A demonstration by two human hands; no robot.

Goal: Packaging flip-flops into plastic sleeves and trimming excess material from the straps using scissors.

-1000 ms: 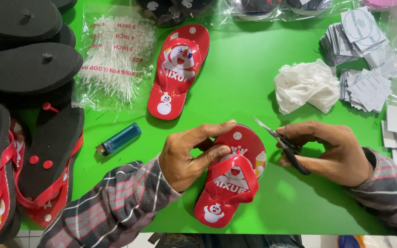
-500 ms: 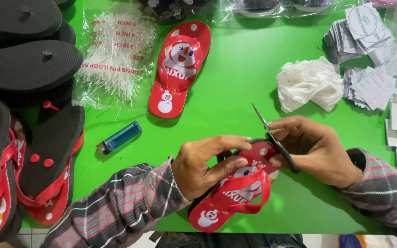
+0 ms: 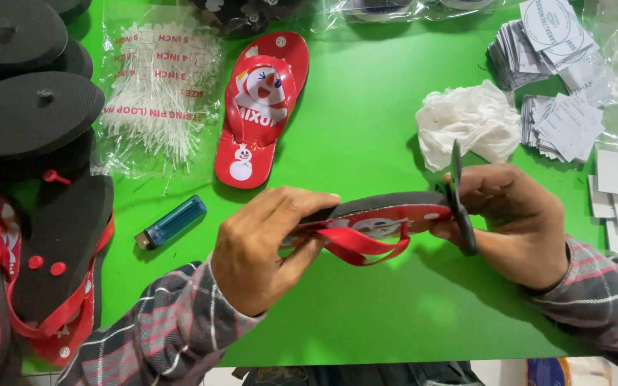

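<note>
Tipped edge-on since earlier: red printed rubber flip-flop (image 3: 377, 214), gripped by left hand (image 3: 266, 246); right hand (image 3: 516, 221) clasps dark scissors (image 3: 458, 200) at its 3-o'clock end; trimming unfinished.

A small sandal-making workshop is shown. Black soles (image 3: 26, 114) are stacked beside a green table (image 3: 366, 121), w/ bagged loop pins (image 3: 159, 100) and paper tags (image 3: 566, 121).

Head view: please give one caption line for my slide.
Left hand holds a red flip-flop on edge; right hand sets scissors at its end.
</note>
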